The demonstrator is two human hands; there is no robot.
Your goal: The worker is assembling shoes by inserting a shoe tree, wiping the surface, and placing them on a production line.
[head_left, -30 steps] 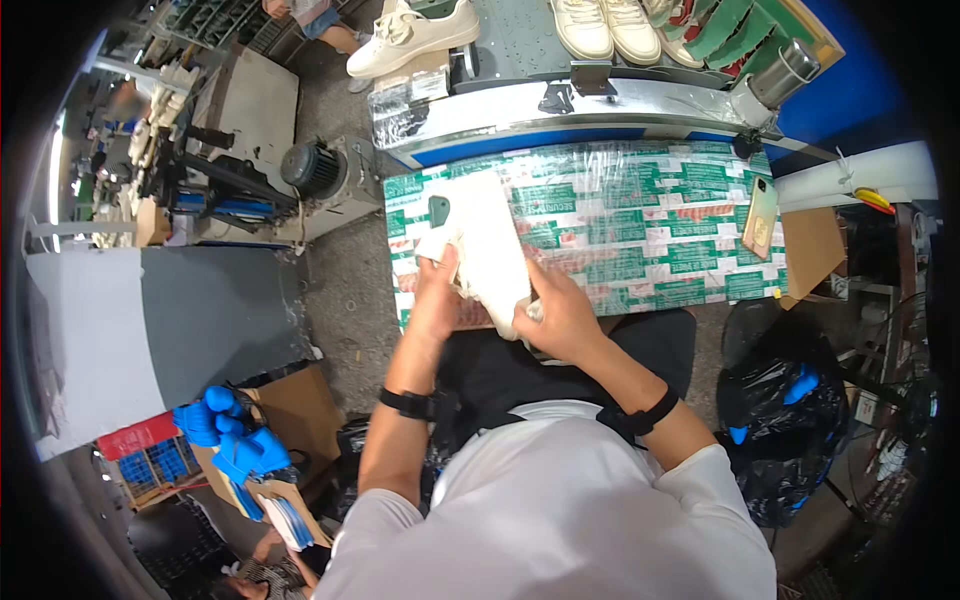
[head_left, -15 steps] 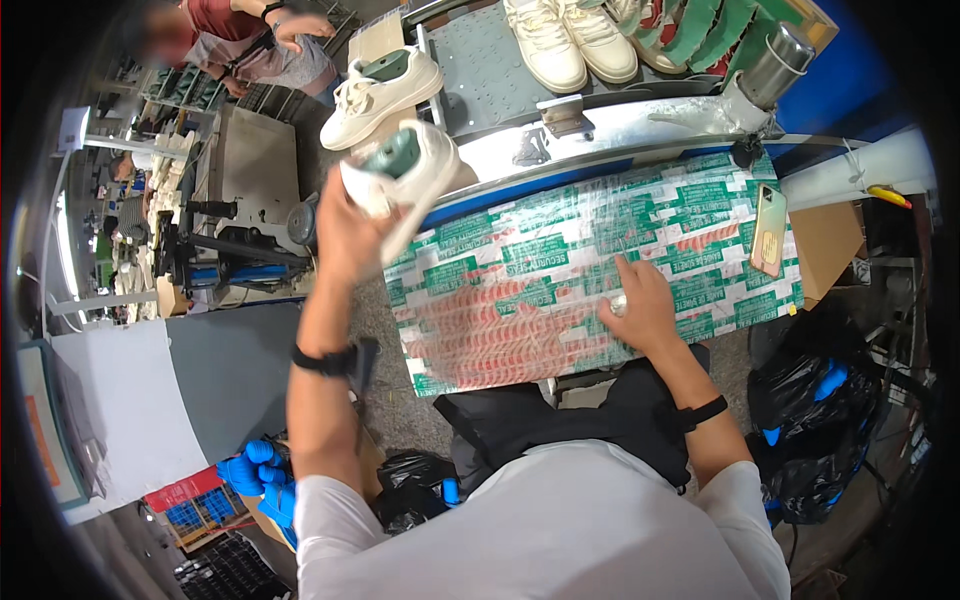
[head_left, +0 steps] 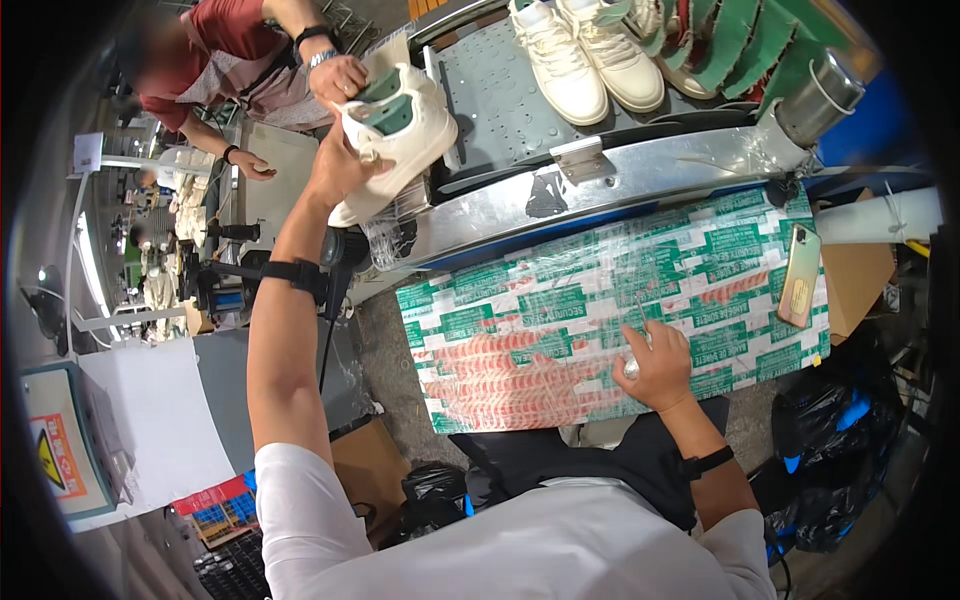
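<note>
My left hand [head_left: 345,168] is closed on a white sneaker [head_left: 425,140] with a green lining, held up at the left end of a conveyor. Directly behind it shows a second green shoe opening, overlapped by the held sneaker, and a co-worker's hand [head_left: 340,80] is at that spot. Whether that hand grips the rear shoe is hard to make out. My right hand [head_left: 658,368] rests over a table [head_left: 540,310] covered in green and white printed tape. Its fingers are curled around a small silvery object [head_left: 631,369], mostly hidden by the palm.
White sneakers [head_left: 605,60] stand on the grey conveyor [head_left: 490,100], with green scalloped pieces [head_left: 740,45] to their right. A metal rail [head_left: 500,205] borders the table's far side. A phone [head_left: 800,275] lies on its right end. Black bags [head_left: 840,420] are at the right.
My left hand has carried the sneaker slightly up and left, to the conveyor's end. The co-worker's hand has come down to the shoes. My right hand still holds the silvery object.
</note>
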